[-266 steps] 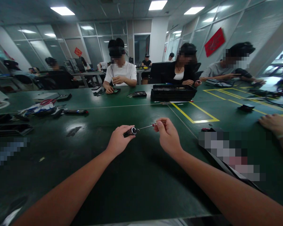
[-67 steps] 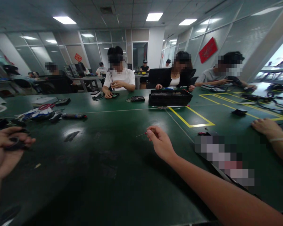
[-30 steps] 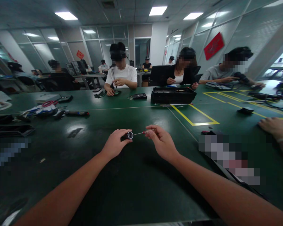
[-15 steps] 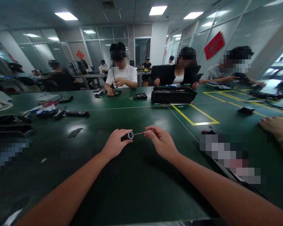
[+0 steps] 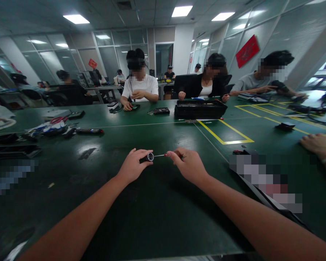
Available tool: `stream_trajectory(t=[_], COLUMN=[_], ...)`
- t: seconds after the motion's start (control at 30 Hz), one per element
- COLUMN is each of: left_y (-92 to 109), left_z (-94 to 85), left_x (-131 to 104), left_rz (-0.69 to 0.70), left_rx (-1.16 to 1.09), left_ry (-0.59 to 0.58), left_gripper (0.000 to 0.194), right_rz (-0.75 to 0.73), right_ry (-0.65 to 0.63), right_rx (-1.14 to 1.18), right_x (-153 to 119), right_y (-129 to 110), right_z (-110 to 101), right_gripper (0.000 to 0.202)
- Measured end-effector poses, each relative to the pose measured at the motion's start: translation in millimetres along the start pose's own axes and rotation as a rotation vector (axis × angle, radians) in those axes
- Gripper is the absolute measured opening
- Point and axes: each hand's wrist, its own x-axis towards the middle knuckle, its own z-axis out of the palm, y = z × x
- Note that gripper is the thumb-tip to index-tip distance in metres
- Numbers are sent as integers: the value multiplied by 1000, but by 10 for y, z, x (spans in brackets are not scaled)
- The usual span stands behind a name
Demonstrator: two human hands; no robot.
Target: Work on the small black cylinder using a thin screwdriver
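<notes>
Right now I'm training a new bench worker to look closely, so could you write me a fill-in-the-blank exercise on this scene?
1. The left hand holds a dark cylinder, while the screwdriver is in the person's ____ hand.
2. Where its shaft meets the handle, the screwdriver is ____.
3. The tabletop is coloured ____.
4. The bold rectangular outlines there are ____.

Missing words: right; red; green; yellow.

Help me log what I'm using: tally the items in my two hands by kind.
Screwdriver, in the right hand: 1
Black cylindrical part with a silvery rim, in the left hand: 1
Total: 2
</notes>
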Motion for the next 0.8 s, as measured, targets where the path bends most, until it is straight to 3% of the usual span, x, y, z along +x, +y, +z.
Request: stream_trajectory(t=[0.17, 0.27, 0.4, 0.53, 0.8], left_y=[29, 47, 82, 121, 120], left_z=[11, 48, 68, 50, 4], left_x=[-7, -15, -18, -9, -5], left_rz=[4, 2, -8, -13, -49], left_rx=[-3, -4, -17, -9, 6], left_ry=[-19, -21, -13, -9, 41], left_gripper=[40, 40, 39, 37, 36], right_rz=[-79, -67, -19, -26, -80], right_ry=[6, -15, -21, -21, -148], right_rx=[136, 174, 101, 78, 196], right_x=[-23, -30, -22, -26, -49], right_y=[-31, -20, 2, -17, -49], right_z=[8, 22, 25, 14, 2], right_gripper=[15, 17, 38, 31, 26])
